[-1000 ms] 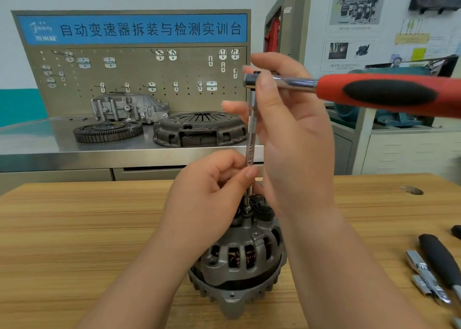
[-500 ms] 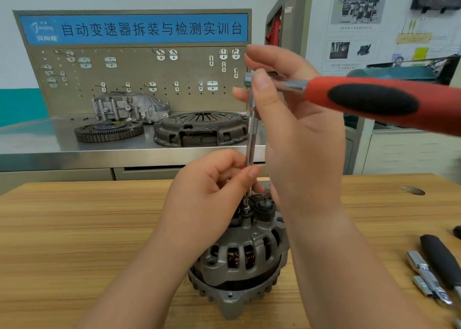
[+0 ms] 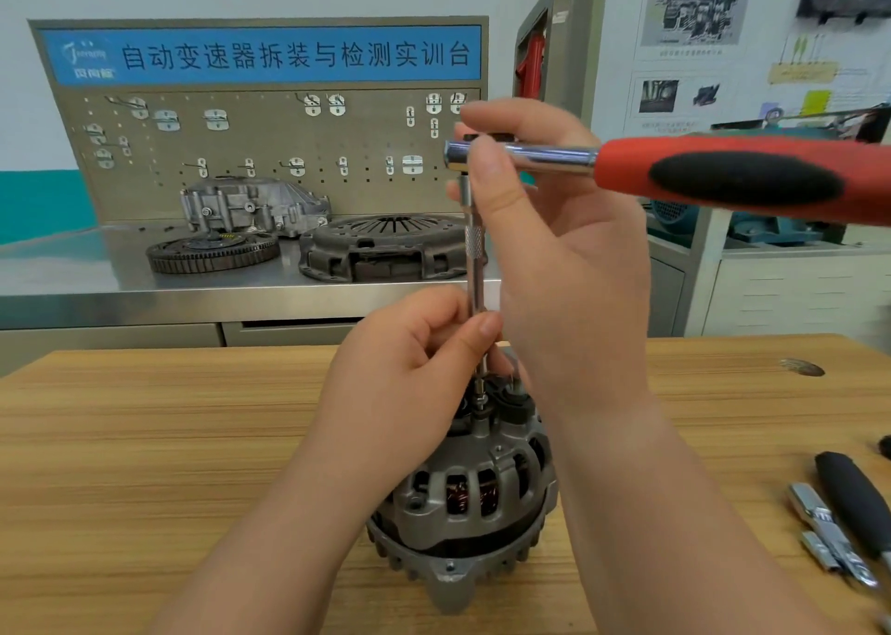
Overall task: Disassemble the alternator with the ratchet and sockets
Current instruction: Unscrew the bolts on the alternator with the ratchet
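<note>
The ratchet (image 3: 723,181) has swung a little since half a second ago: its head has edged toward the left of the frame, and the far end of the red and black handle sits slightly higher at the right edge. The alternator (image 3: 472,499) and the left hand (image 3: 410,374) have kept their places.

The alternator stands on the wooden table (image 3: 144,441) at lower centre, with copper windings showing through its slotted grey housing. A slim chrome extension bar (image 3: 475,258) runs straight down from the ratchet head to a fastener on top of the alternator; the joint there is too small to read clearly.

The right hand (image 3: 569,258), in the upper centre, pinches the ratchet head with its thumb laid across the front and its fingers curled behind. The left hand, just below it, pinches the lower part of the extension bar between thumb and fingers, close above the alternator. The two hands are close together, one above the other.

At the lower right edge a black-handled tool (image 3: 853,499) lies on the table beside some chrome pieces (image 3: 819,523), which are blurred. Behind the table, a steel bench (image 3: 72,278) in the upper left carries a toothed flywheel (image 3: 212,249), a clutch cover (image 3: 385,249) and a grey casting (image 3: 250,205), below a pegboard (image 3: 270,152) with a blue sign
</note>
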The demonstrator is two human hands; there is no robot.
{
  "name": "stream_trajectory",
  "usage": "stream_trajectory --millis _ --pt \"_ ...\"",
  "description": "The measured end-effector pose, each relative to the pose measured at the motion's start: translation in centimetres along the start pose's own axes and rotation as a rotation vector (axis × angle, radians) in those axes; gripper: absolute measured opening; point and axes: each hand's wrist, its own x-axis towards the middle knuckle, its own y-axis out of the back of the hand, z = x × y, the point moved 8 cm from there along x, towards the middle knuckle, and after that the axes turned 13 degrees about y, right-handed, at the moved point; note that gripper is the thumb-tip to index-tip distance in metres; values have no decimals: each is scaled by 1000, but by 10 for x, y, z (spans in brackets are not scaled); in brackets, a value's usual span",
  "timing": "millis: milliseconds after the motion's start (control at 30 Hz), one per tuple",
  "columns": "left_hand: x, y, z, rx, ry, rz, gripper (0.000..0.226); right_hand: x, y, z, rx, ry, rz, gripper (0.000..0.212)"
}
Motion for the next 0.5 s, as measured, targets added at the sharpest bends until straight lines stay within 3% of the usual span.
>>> stream_trajectory --millis 67,200,267,367,500 --pt "0 1 1 15 -15 3 22 -1 0 6 81 -81 26 16" --pt "-1 1 5 15 -55 -25 27 -9 -5 28 432 -446 59 19" --pt "-1 1 4 28 -59 -29 26 -11 -5 30 477 -499 45 20" --pt "0 2 2 62 -51 9 28 -6 1 21 334 -330 84 14" --pt "1 1 -3 40 4 3 20 3 5 -6 -167 70 -16 12"
